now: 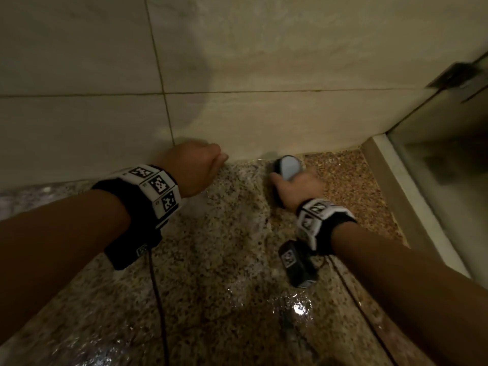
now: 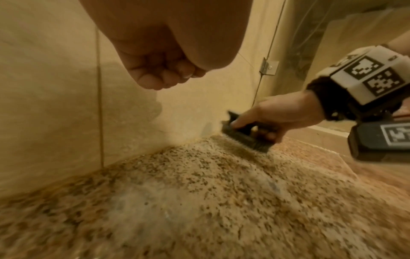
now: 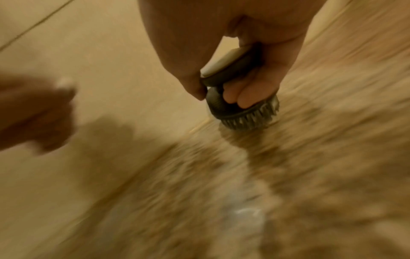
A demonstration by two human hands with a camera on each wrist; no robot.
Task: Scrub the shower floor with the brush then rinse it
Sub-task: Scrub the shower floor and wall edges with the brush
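Observation:
My right hand (image 1: 295, 187) grips a dark round scrub brush (image 1: 288, 167) with a pale grey top, its bristles (image 3: 250, 119) down on the speckled granite shower floor (image 1: 224, 247) close to the tiled wall. In the left wrist view the brush (image 2: 246, 138) sits at the joint of floor and wall under the right hand (image 2: 279, 113). My left hand (image 1: 195, 167) hovers to the left of the brush with its fingers (image 2: 159, 73) curled into a fist that holds nothing. The right wrist view is blurred.
Beige wall tiles (image 1: 237, 75) rise just behind the brush. A raised stone curb (image 1: 390, 186) and a glass panel (image 1: 443, 167) with a metal hinge (image 1: 456, 75) bound the floor on the right. The floor is wet, with a bright glint (image 1: 299, 309) near me.

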